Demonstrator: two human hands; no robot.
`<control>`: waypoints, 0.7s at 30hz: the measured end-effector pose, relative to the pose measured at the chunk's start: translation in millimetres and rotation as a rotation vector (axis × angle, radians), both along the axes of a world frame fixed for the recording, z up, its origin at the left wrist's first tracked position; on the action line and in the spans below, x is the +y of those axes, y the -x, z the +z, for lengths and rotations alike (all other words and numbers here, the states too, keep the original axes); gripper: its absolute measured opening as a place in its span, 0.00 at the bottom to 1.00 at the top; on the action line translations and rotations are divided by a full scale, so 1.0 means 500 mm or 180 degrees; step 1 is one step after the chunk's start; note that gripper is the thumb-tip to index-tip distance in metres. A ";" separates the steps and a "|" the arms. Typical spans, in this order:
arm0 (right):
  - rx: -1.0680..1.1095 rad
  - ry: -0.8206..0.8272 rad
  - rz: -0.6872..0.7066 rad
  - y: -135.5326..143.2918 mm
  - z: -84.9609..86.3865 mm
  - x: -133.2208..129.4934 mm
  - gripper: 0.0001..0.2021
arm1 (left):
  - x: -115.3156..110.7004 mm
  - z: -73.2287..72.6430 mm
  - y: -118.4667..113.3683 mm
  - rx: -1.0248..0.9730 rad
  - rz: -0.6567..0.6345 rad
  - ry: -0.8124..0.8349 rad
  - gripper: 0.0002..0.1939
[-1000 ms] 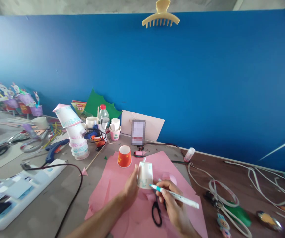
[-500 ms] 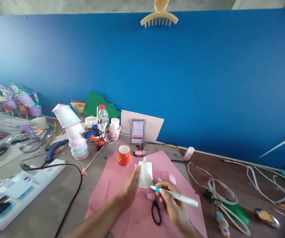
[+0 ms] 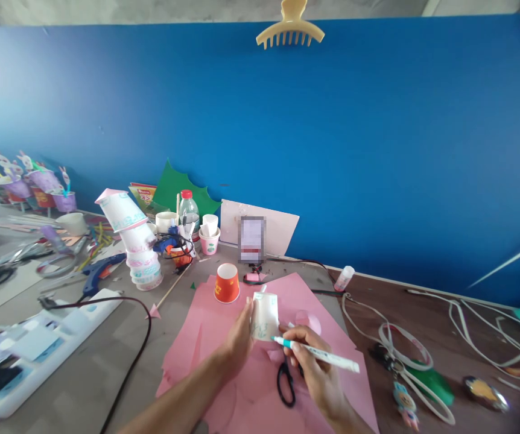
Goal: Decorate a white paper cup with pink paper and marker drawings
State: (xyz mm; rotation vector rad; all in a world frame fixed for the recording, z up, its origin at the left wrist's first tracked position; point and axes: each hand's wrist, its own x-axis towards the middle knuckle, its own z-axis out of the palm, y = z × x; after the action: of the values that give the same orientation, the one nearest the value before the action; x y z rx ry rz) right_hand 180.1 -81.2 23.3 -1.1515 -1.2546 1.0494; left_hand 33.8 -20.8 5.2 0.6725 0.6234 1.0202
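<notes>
My left hand [image 3: 240, 334] is closed on the left side of a white paper cup [image 3: 265, 312], which has teal marks drawn near its lower edge. A white marker with a teal tip [image 3: 323, 357] lies in the grip of my right hand [image 3: 312, 364]. Its tip touches or nearly touches the cup's lower right edge. Beneath both hands are sheets of pink paper [image 3: 242, 398]. Black-handled scissors [image 3: 286, 384] lie on the paper by my right hand, their blades partly hidden. Beyond my left hand a red paper cup [image 3: 227, 283] stands upright.
A leaning stack of decorated cups [image 3: 140, 250] stands left, near a blue glue gun [image 3: 99, 271] and a white power strip [image 3: 52, 355] with a dark cable. A bottle [image 3: 189, 211] stands behind. To the right lie a glue stick [image 3: 344, 279] and white cords [image 3: 407, 346].
The marker tip and my right hand have shifted very slightly left and up along the cup's lower edge. Both hands keep their holds.
</notes>
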 end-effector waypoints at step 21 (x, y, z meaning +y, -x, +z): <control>0.0028 0.0007 -0.0222 0.002 -0.011 0.004 0.15 | -0.002 0.006 0.003 0.0053 0.0063 0.0028 0.33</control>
State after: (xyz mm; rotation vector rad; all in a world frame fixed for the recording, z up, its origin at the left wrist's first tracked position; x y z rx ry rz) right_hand 179.2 -79.1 18.0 -1.1828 -1.1982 1.0032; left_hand 32.4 -21.6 8.0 0.6689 0.6500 1.0305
